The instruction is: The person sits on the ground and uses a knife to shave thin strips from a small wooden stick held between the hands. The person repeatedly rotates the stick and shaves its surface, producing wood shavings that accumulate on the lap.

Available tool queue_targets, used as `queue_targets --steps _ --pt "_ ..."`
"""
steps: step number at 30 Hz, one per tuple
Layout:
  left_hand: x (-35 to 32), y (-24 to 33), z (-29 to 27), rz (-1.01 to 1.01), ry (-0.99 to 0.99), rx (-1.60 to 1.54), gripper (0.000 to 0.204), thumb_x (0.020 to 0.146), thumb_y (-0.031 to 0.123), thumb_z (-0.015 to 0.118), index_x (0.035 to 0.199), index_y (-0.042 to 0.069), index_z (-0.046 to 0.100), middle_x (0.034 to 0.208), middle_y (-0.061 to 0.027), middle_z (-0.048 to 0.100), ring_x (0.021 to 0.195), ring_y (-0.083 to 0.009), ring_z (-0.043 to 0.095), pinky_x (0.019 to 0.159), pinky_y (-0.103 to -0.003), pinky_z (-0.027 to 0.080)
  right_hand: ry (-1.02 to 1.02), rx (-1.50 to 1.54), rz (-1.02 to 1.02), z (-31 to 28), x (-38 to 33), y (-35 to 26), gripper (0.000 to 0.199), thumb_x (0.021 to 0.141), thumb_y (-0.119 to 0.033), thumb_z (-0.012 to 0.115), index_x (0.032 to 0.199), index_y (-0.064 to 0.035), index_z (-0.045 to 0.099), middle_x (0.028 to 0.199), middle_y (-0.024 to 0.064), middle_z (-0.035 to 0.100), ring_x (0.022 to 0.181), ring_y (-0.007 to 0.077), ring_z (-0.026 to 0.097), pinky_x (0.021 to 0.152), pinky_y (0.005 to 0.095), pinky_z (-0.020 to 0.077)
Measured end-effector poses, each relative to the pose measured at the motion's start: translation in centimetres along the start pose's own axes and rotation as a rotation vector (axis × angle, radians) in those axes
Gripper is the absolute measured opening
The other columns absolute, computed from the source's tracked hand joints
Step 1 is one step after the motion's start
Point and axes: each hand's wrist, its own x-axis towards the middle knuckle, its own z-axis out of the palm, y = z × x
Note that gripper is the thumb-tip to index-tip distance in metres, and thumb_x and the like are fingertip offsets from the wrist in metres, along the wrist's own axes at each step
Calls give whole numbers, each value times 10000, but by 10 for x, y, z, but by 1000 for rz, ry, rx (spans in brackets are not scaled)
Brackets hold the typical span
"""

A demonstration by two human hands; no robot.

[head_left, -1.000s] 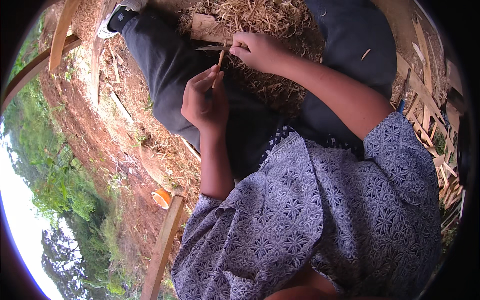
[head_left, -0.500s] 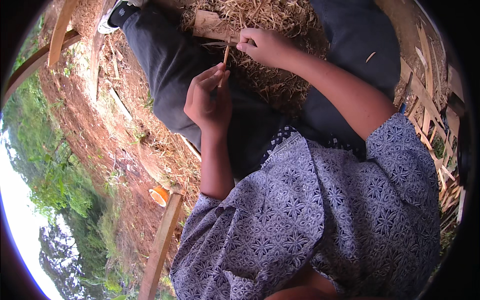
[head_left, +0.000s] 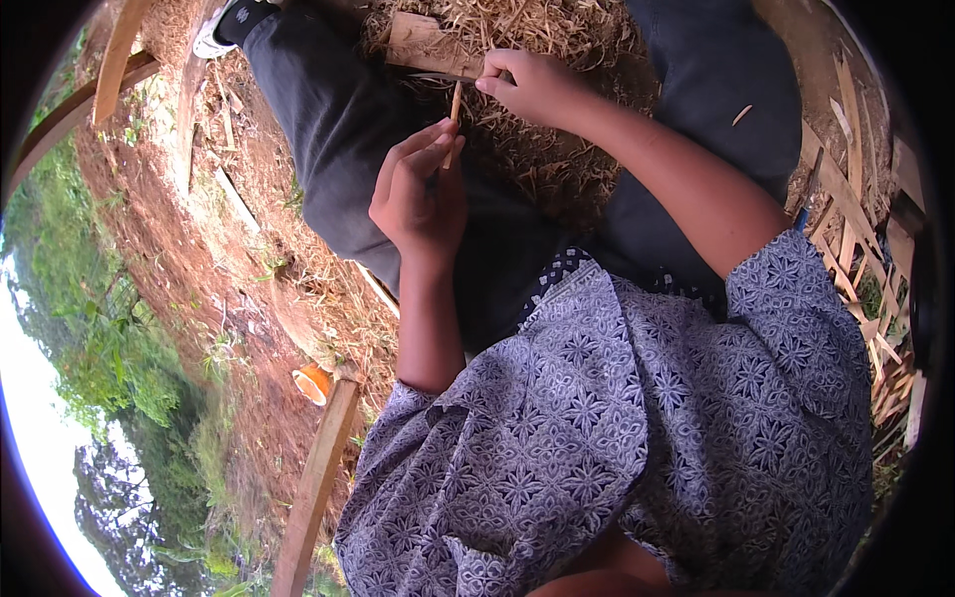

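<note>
My left hand (head_left: 418,194) pinches the lower end of a thin pale wooden sliver (head_left: 455,111) between thumb and fingertips, above my dark trouser leg (head_left: 338,129). My right hand (head_left: 532,85) is closed over the sliver's upper end, beside a flat wooden block (head_left: 428,45). Both hands hover over a heap of dry straw-like shavings (head_left: 537,149) lying between my legs. Whether the right hand also holds a tool is hidden by its fingers.
Red bare earth (head_left: 199,269) and green plants (head_left: 109,348) lie to the left. An orange cup-like object (head_left: 312,382) sits by a wooden plank (head_left: 316,478). Several split wood strips (head_left: 856,199) pile up at the right. A white shoe (head_left: 214,35) is at the top left.
Both hands have shifted slightly up and right in the picture, still on the sliver. The left fingers have closed more tightly on its lower end.
</note>
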Motion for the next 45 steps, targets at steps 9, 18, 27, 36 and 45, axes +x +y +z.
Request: queue_targets --steps 9,18,27,36,45 --pt "4 -1 3 2 -1 -17 225 845 -62 783 955 73 640 968 -110 776 898 -231 771 769 -309 614 -1 -90 34 0 15 14 254 971 -375 647 972 -122 674 809 97 694 761 296 685 702 431 522" --pt "2 2 0 -10 -29 -24 221 846 -76 766 956 74 648 981 -107 777 914 -234 770 788 -312 610 -21 -48 13 0 7 12 251 972 -371 649 976 -120 659 796 105 670 745 289 669 692 437 511" --pt "-2 3 1 7 -38 -4 228 849 -79 760 966 82 649 995 -103 777 914 -229 770 779 -307 610 -4 -33 23 -5 -11 -12 245 973 -388 645 960 -144 656 776 104 667 713 286 660 670 434 504" --pt "2 3 3 9 -20 -5 231 843 -71 770 957 85 643 981 -98 778 906 -222 769 768 -306 613 17 -30 17 4 9 23 223 978 -333 640 967 -110 644 789 109 669 740 304 667 696 443 511" --pt "1 -2 3 -28 43 9 227 843 -56 782 957 83 645 968 -93 779 894 -207 767 762 -303 611 -64 -220 -43 3 19 5 82 958 -174 593 941 -94 605 788 134 665 778 339 673 686 485 501"
